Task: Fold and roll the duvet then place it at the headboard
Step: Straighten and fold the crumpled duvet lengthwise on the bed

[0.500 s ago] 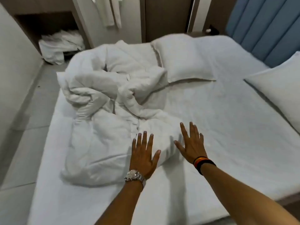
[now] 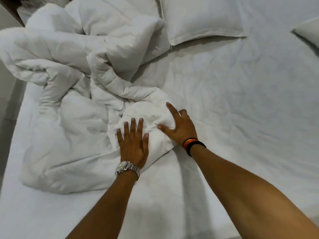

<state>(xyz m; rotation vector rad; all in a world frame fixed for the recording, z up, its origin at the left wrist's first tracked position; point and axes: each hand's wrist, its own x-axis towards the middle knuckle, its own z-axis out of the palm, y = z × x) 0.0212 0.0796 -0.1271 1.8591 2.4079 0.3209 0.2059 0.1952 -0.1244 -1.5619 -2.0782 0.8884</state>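
Note:
A white duvet (image 2: 69, 83) lies crumpled in a heap on the left half of the bed (image 2: 241, 104). Its near right corner bulges up in front of me. My left hand (image 2: 133, 144), with a metal watch on the wrist, lies flat on that corner with its fingers spread. My right hand (image 2: 179, 126), with dark bands on the wrist, is at the corner's right edge. Its thumb presses into the fabric and its outer fingers curl around the edge, bunching the cloth. The headboard is out of view.
A white pillow (image 2: 198, 16) lies at the top centre, touching the duvet heap. A second pillow (image 2: 309, 30) shows at the right edge. Grey floor (image 2: 6, 100) runs along the bed's left side. Wrinkled white sheet covers the bed's right half.
Both hands have moved forward from above the sheet onto the duvet's near corner. The right hand has closed on the edge. The camera has tilted down and closer.

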